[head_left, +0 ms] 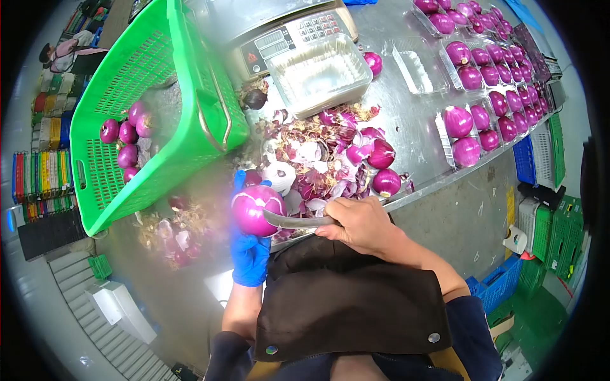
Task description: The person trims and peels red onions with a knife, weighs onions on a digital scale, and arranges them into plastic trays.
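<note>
My left hand (250, 257), in a blue glove, is closed around a large red onion (254, 213) near the table's front edge. In my bare right hand (363, 225) is a knife (295, 221) with a curved metal blade. The blade's tip touches the right side of the onion, where a pale line shows on the skin. Just beyond my hands lies a heap of onion peelings (311, 155). A few onions sit in the peelings, among them a peeled-looking white one (279, 176) and a red one (386, 182) at the right.
A green crate (219, 108) with several red onions (129, 131) stands at the left. Behind the peelings are stacked clear trays (321, 66) and a scale (289, 41). Packed onion trays (467, 133) line the right side. Crates (499, 286) stand on the floor.
</note>
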Tool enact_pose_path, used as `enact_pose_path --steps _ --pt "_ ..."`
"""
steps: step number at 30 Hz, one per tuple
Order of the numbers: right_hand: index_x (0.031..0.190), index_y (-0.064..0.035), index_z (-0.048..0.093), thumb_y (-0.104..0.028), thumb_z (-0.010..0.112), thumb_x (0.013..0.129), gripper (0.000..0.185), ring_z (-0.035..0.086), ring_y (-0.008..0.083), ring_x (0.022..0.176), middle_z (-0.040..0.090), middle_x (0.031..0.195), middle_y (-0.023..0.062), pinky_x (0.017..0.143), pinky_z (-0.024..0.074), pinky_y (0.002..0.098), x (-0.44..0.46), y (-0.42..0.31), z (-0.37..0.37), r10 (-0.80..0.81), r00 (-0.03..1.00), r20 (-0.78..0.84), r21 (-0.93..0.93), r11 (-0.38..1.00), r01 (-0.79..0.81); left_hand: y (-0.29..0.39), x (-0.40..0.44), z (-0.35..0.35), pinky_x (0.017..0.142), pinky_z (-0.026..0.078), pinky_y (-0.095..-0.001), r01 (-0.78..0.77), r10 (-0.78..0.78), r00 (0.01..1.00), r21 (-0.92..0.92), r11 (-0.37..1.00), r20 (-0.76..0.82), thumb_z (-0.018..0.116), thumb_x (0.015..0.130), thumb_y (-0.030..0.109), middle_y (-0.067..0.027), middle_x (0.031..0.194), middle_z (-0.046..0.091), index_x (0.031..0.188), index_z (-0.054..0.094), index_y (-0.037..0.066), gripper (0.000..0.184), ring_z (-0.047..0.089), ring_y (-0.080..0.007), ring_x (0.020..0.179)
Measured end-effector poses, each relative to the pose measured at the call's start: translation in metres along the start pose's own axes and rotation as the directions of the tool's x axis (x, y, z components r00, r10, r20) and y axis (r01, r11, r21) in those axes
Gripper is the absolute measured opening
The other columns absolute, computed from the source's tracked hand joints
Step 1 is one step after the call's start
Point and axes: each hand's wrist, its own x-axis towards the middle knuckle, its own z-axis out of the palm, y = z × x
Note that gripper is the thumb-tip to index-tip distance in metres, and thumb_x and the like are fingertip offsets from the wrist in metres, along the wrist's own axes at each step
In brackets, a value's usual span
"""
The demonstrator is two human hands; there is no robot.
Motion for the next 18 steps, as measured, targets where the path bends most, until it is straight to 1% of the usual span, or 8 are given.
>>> enact_pose_path --steps 4,7,10,12,13,14,17,18 --pt "0.077 -0.0078 0.053 -0.051 0.063 0.088 0.046 0.061 0.0287 0.054 0.056 0.065 0.007 0.047 0.0457 0.0393 -0.001 -0.001 0.002 0.007 0.999 -0.042 -0.043 0.999 -0.008 0.0 -0.001 -0.003 0.114 0.037 -0.0529 0.01 -0.01 1.0 -0.018 1.0 0.009 0.071 0.065 0.003 -0.0231 0.151 0.037 0.158 0.012 0.012 0.11 0.042 -0.039 0.136" --pt "0.076 -0.0068 0.053 -0.048 0.062 0.091 0.045 0.06 0.0319 0.055 0.056 0.064 0.0088 0.048 0.045 0.0419 -0.001 -0.002 0.002 0.067 0.996 -0.051 -0.004 0.998 -0.067 0.001 0.0 -0.001 0.113 0.038 -0.0529 0.0 0.0 1.0 -0.008 1.0 0.003 0.072 0.065 0.003 -0.0218 0.15 0.039 0.157 0.013 0.012 0.11 0.044 -0.0367 0.135" --pt "0.077 -0.0056 0.053 -0.046 0.06 0.094 0.044 0.058 0.0356 0.056 0.055 0.063 0.0117 0.05 0.0441 0.0448 -0.004 -0.002 0.012 0.128 0.989 -0.078 0.184 0.977 -0.112 0.001 -0.003 0.0 0.112 0.039 -0.0506 -0.007 0.007 1.0 0.048 0.999 0.007 0.072 0.064 0.003 -0.0207 0.148 0.04 0.157 0.015 0.011 0.11 0.046 -0.0344 0.134" --pt "0.078 -0.0049 0.053 -0.045 0.058 0.095 0.044 0.057 0.0374 0.056 0.055 0.063 0.0133 0.052 0.0437 0.0461 -0.002 0.005 0.007 0.264 0.964 -0.016 0.329 0.912 -0.245 0.003 -0.005 0.007 0.112 0.04 -0.0485 -0.012 0.006 0.999 0.123 0.992 0.046 0.072 0.064 0.003 -0.0204 0.148 0.041 0.157 0.015 0.011 0.109 0.046 -0.0333 0.134" --pt "0.078 -0.0045 0.053 -0.044 0.058 0.096 0.044 0.056 0.0384 0.057 0.054 0.063 0.0141 0.052 0.0435 0.0467 -0.002 0.007 0.006 0.327 0.945 0.025 0.396 0.865 -0.31 0.0 -0.005 0.006 0.113 0.039 -0.0465 -0.009 0.006 1.0 0.112 0.994 0.026 0.072 0.064 0.004 -0.02 0.149 0.04 0.156 0.017 0.009 0.107 0.045 -0.0323 0.135" --pt "0.077 -0.0057 0.053 -0.047 0.058 0.095 0.045 0.058 0.0359 0.056 0.055 0.063 0.0129 0.051 0.0443 0.0448 -0.003 0.002 0.006 0.272 0.962 0.021 0.381 0.888 -0.259 -0.003 -0.005 0.003 0.114 0.039 -0.0445 -0.005 0.004 1.0 0.101 0.995 0.004 0.072 0.064 0.006 -0.0195 0.15 0.038 0.156 0.019 0.007 0.106 0.043 -0.0313 0.136" --pt "0.076 -0.0068 0.054 -0.049 0.058 0.094 0.046 0.059 0.0329 0.055 0.057 0.063 0.0111 0.05 0.0449 0.0428 -0.009 -0.003 0.007 0.029 0.999 -0.017 0.071 0.997 -0.028 -0.003 0.001 0.006 0.114 0.038 -0.0413 -0.012 0.012 1.0 0.121 0.993 0.002 0.073 0.063 0.008 -0.0178 0.152 0.036 0.155 0.022 0.004 0.105 0.041 -0.03 0.138" --pt "0.077 -0.0073 0.054 -0.05 0.059 0.093 0.046 0.06 0.0301 0.055 0.057 0.064 0.0094 0.049 0.0452 0.0409 -0.008 -0.005 0.003 0.024 1.0 0.0 0.019 1.0 -0.024 -0.001 0.001 0.01 0.114 0.038 -0.041 -0.013 0.012 1.0 0.113 0.993 0.007 0.073 0.063 0.008 -0.0172 0.152 0.036 0.155 0.022 0.004 0.105 0.041 -0.03 0.138"
